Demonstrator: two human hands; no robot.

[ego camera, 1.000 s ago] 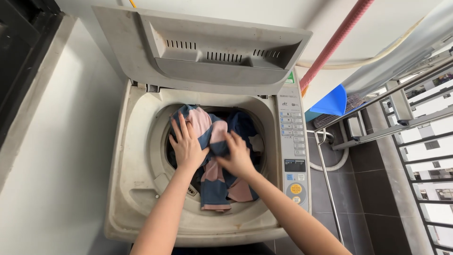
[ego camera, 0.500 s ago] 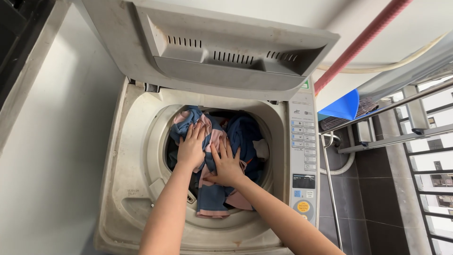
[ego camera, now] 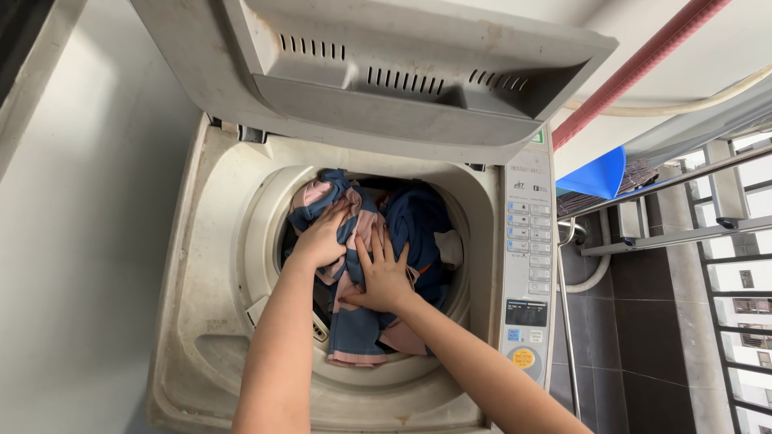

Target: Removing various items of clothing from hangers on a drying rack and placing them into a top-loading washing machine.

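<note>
Vs half a sec back: left hand (ego camera: pixel 322 237) has been curled into the cloth, fingers bunched round a fold of the pink-and-blue striped garment (ego camera: pixel 354 321) – it was lying flatter before. Right hand (ego camera: pixel 384 276) is kept flat, fingers spread, palm pressed on the same garment, barely shifted. View has been tipped up a bit too, so the lid fills more of the top.

The striped garment is found under both hands, w/ its lower end draped over the drum rim toward the wrists. Just beyond the right hand's fingertips a dark blue cloth (ego camera: pixel 418 217) is piled in the drum, and a bit of white fabric (ego camera: pixel 450 247) is seen off to the right hand's outer side.

All of it is set in a top-load washing machine (ego camera: pixel 217 321), cream plastic, grubby and stained round the opening. Lid (ego camera: pixel 386 72) is propped open past the hands. Control panel (ego camera: pixel 527 273) runs along the right hand's side. Beyond that: dark grey floor tiles (ego camera: pixel 627 321), metal railing (ego camera: pixel 708 233), a pink pole (ego camera: pixel 635 72), something blue (ego camera: pixel 599 175). Plain wall (ego camera: pixel 80 241) on the left hand's side.
</note>
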